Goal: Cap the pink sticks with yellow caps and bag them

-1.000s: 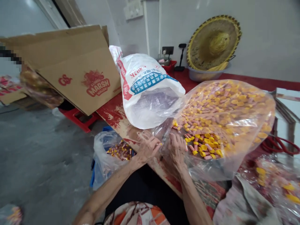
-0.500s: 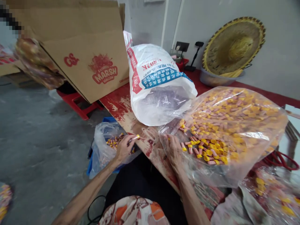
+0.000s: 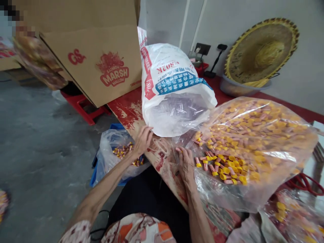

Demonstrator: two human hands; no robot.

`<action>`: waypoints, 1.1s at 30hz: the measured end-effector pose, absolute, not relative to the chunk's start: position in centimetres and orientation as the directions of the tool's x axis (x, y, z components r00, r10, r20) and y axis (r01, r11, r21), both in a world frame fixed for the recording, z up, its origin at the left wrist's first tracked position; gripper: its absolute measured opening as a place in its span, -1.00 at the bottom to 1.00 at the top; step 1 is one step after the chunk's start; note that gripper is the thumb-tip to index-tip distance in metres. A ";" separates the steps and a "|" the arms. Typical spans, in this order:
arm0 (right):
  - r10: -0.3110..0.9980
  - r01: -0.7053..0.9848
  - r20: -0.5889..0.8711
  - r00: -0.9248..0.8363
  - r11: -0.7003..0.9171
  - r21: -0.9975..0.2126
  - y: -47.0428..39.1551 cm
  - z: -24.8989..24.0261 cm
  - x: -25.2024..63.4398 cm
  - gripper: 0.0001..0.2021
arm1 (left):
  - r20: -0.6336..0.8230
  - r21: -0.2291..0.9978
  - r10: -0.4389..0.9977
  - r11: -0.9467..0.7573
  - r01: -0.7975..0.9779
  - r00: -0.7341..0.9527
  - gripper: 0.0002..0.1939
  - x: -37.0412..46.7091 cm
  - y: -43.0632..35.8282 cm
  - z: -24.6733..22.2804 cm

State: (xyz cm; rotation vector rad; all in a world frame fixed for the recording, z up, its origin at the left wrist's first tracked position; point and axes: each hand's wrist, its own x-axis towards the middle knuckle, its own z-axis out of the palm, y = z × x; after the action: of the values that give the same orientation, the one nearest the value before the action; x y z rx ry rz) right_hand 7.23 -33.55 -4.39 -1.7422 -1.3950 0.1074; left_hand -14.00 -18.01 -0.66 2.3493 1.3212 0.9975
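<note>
My left hand (image 3: pixel 143 140) is at the table edge by the mouth of a white printed sack (image 3: pixel 174 71), its fingers bent together; what they hold, if anything, is hidden. My right hand (image 3: pixel 186 165) has a small pink piece (image 3: pixel 178 149) at its fingertips, beside a clear plastic bag (image 3: pixel 273 148). Pink pieces with yellow caps (image 3: pixel 231 167) fill that bag and lie at its opening. Below my left hand, a blue crate (image 3: pixel 93 179) lined with a clear bag (image 3: pixel 105 152) holds capped pieces (image 3: pixel 121 150).
A large carton (image 3: pixel 88 67) stands at the left above a red stool (image 3: pixel 88 116). On the worn red table (image 3: pixel 159 148) are a basin (image 3: pixel 235 87) with a straw hat (image 3: pixel 263 50), and a cloth (image 3: pixel 249 231). A person is partly visible at the far left.
My left hand has moved from above the crate up to the sack's mouth, and the yellow-capped piece it held no longer shows. A pink piece now shows at my right fingertips.
</note>
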 end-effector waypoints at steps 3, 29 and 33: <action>0.769 0.751 0.467 0.436 -0.025 -0.660 -33.6 -4.4 7.2 -0.62 | 0.391 0.451 0.834 -0.542 0.709 0.390 -0.62 -9.2 -14.8 -0.4; 0.849 -0.012 -0.039 0.527 -0.039 -0.999 -34.3 -1.1 7.4 -0.70 | -0.108 0.916 0.701 -0.206 0.345 0.705 -0.68 -5.1 -23.6 1.3; 0.712 0.299 0.150 0.686 -0.089 -0.950 -34.6 -1.9 9.1 -0.70 | -0.046 0.586 0.654 -0.595 0.551 0.755 -0.85 -3.5 -25.5 1.4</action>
State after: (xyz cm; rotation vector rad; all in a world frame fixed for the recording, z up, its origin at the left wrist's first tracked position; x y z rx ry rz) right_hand 9.14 -34.65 -1.94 -1.6762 -0.8277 0.4203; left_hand -3.54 -25.55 1.39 2.3634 0.9011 0.2317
